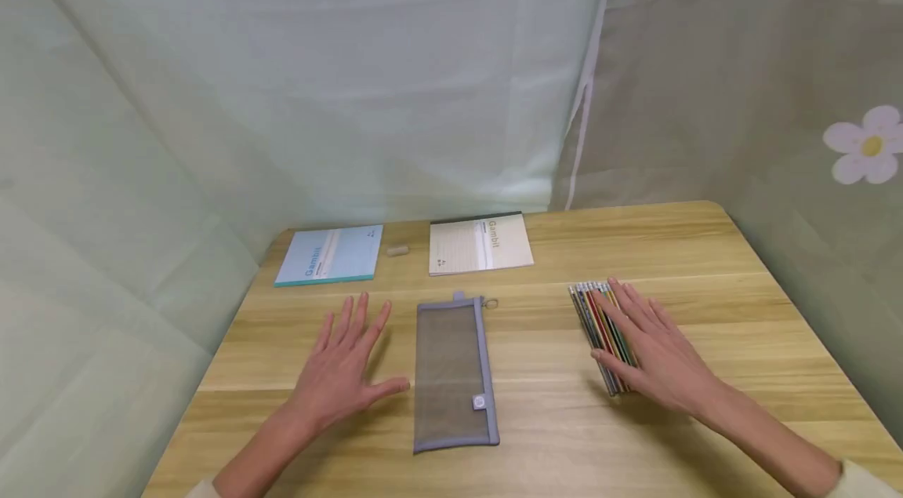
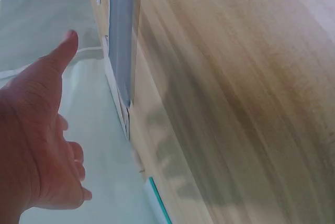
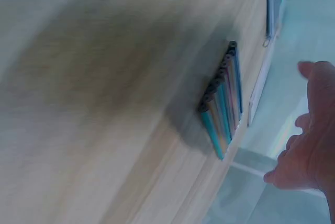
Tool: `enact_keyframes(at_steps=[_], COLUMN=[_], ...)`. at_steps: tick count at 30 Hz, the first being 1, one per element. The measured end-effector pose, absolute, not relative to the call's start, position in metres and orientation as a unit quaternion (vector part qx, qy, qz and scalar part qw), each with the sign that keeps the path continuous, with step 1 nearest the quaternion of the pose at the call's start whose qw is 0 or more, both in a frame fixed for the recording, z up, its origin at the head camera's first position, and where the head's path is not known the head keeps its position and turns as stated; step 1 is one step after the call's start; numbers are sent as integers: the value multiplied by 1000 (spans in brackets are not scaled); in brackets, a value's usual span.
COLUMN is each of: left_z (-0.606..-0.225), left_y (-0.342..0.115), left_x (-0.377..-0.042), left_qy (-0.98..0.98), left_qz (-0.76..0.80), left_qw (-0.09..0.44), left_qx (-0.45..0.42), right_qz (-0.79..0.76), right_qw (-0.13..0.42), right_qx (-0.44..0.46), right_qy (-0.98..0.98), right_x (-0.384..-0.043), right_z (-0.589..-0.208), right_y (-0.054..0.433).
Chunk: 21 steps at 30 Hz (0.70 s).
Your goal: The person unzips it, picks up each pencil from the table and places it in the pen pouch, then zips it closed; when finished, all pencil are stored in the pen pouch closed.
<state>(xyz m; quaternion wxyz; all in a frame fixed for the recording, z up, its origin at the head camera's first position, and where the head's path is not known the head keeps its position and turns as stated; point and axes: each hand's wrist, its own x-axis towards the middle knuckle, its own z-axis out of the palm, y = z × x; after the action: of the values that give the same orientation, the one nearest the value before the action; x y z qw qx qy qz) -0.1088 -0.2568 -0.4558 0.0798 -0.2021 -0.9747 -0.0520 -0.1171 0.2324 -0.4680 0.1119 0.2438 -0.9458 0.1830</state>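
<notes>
Pale cloth (image 1: 395, 82) hung at left and behind the wood-grain desk (image 1: 557, 427); the left hand (image 1: 346, 372), fingers spread, hovered just beside a grey mesh pouch (image 1: 451, 372) lying mid-desk; the right hand (image 1: 659, 357), its fingers apart, hovered over pencils (image 1: 598, 329) on the desk; at right, darker cloth (image 1: 705, 74) bore a white flower (image 1: 872, 145).

From the mesh pouch (image 1: 451, 372): bare tabletop (image 1: 539, 372) lane toward 3 o'clock, until pencils (image 1: 602, 336) with right hand (image 1: 659, 361) above. Left hand (image 1: 342, 376) blocks 9, cream notebook (image 1: 462, 245) 12.
</notes>
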Motion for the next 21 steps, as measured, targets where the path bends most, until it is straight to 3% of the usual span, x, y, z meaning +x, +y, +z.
enact_keyframes(at_steps=[14,21], left_z=[-449,-459], left_y=[-216,-189], left_x=[-120,-118], left_qy=[-920,-883], left_qz=[-339,-421], left_qw=[-38,-60], left_qx=[-191,-200], right_qz=[318,359], right_qw=[58,17], right_qx=[278,300], right_qy=[-905,-884], right_x=[-183,-210], right_z=[-463,-469], right_y=[176,140])
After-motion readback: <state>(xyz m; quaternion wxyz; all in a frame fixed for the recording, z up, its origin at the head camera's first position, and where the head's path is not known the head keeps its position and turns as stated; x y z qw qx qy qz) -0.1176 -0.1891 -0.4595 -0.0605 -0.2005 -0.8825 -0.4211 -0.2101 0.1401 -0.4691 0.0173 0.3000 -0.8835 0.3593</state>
